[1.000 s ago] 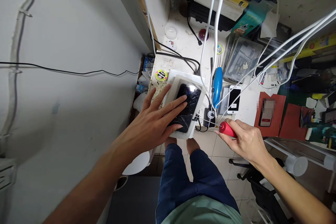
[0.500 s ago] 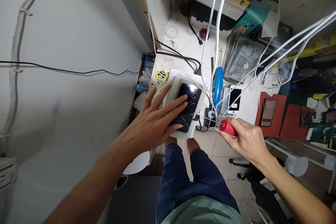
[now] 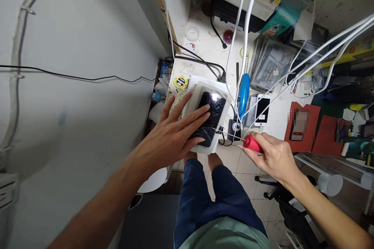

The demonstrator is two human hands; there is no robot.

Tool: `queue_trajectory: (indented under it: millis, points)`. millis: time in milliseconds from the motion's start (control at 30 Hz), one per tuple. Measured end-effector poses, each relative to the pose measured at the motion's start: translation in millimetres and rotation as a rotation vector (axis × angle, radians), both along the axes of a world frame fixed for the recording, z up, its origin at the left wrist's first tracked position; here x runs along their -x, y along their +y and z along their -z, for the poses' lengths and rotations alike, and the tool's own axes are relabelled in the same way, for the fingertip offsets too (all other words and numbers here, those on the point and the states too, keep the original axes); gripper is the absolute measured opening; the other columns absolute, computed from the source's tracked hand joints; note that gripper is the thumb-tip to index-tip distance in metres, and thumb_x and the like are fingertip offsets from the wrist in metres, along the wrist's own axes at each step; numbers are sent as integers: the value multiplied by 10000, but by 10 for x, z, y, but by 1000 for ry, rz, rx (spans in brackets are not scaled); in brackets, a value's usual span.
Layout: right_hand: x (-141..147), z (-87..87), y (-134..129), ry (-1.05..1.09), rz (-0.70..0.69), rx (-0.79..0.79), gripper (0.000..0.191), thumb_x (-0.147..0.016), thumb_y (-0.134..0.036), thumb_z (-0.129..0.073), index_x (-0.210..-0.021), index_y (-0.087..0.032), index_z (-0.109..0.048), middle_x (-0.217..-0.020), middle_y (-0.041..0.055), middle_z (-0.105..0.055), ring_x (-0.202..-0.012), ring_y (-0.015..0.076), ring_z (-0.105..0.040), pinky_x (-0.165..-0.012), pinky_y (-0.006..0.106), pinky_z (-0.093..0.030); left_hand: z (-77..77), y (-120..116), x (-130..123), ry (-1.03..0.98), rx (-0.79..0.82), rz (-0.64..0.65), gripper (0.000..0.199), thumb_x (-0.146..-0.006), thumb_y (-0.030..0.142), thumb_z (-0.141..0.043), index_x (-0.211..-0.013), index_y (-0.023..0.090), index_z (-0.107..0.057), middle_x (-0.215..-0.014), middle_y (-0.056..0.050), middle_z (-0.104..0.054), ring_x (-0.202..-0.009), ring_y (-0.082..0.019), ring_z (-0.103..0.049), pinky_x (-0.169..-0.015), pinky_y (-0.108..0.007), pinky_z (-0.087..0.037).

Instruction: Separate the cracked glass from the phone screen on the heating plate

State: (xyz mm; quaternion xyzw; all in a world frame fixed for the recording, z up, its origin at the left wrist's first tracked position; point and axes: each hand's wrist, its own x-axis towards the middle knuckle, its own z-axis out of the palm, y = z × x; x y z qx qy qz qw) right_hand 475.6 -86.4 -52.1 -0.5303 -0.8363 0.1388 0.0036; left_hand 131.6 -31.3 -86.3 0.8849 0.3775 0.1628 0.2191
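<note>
A black phone [image 3: 215,111] with a cracked, glossy screen lies face up on a pale, tray-like pad [image 3: 199,88]. My left hand [image 3: 179,130] rests flat over the phone's left side, fingers spread and their tips on the glass. From the right, my right hand [image 3: 271,153] grips a red-handled screwdriver [image 3: 253,144], its thin metal shaft pointing left. The shaft's tip reaches over the lower part of the screen, near the cracks; whether it touches the glass I cannot tell. A small black clip-like piece [image 3: 219,129] sits by the pad's right edge, close to the shaft.
White cables [image 3: 247,19] hang across the bench. Right of the pad lie a blue tool [image 3: 243,95], a white phone [image 3: 262,109] and a clear parts box [image 3: 273,64]. Farther right is another phone on a red mat [image 3: 315,124]. A grey wall [image 3: 87,39] bounds the left.
The screwdriver has shifted slightly left, its tip reaching a little farther over the screen. My left hand stays on the phone.
</note>
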Motion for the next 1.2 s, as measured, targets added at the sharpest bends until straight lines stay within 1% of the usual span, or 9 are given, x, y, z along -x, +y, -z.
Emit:
queue_trajectory:
  millis: [100,233,400,633,900,967,1200]
  points:
    - [-10,-11,-17,-3,-13,8,326,-1085,-490,-623,-1043,-177,-705,-759,2,-628,-618,151,-588,-541,297,-361,4,-2,-1,5,-3,2,620,-1088,366,-619,-1650,185,-431,-1719,-62,-483,-1714,-386,-132,-1384,-704,-166]
    - [-33,-7,-30,3,4,4,331,-1077,-503,-638,-1049,-180,-705,-738,-8,-615,-609,149,-581,-527,291,-349,8,-5,-2,0,-1,-1,620,-1092,372,-613,-1655,195,-424,-1726,-50,-474,-1713,-385,-137,-1385,-705,-165]
    - [-53,11,-28,8,19,-15,344,-1069,-514,-655,-1099,-173,-696,-755,-7,-629,-602,142,-573,-539,281,-374,3,-9,-2,15,6,-4,622,-1097,376,-603,-1662,199,-414,-1729,-50,-470,-1714,-385,-129,-1383,-711,-172]
    - [-51,7,-57,17,19,5,328,-1077,-506,-639,-1062,-184,-696,-748,-4,-635,-608,144,-583,-542,282,-367,9,-8,-6,16,5,-8,617,-1102,382,-588,-1668,217,-408,-1720,-58,-482,-1717,-375,-123,-1384,-713,-173]
    - [-36,-11,-64,17,14,13,328,-1076,-501,-643,-1046,-180,-700,-744,-8,-641,-603,144,-594,-533,293,-374,2,-9,1,4,27,-13,698,-1101,396,-576,-1731,300,-292,-1722,-38,-478,-1712,-376,-137,-1377,-721,-173]
    - [-35,-17,-68,20,12,12,325,-1075,-499,-646,-1037,-180,-697,-754,-5,-647,-603,143,-594,-531,294,-369,-4,-8,0,5,29,-14,708,-1098,396,-579,-1735,302,-285,-1721,-36,-479,-1712,-372,-136,-1380,-715,-167]
    - [-50,-53,-95,28,8,30,314,-1075,-479,-654,-1127,-173,-696,-786,-2,-658,-633,145,-618,-553,290,-392,-13,-6,-1,9,29,-11,690,-1102,391,-578,-1726,286,-302,-1730,-31,-465,-1716,-368,-120,-1386,-711,-158]
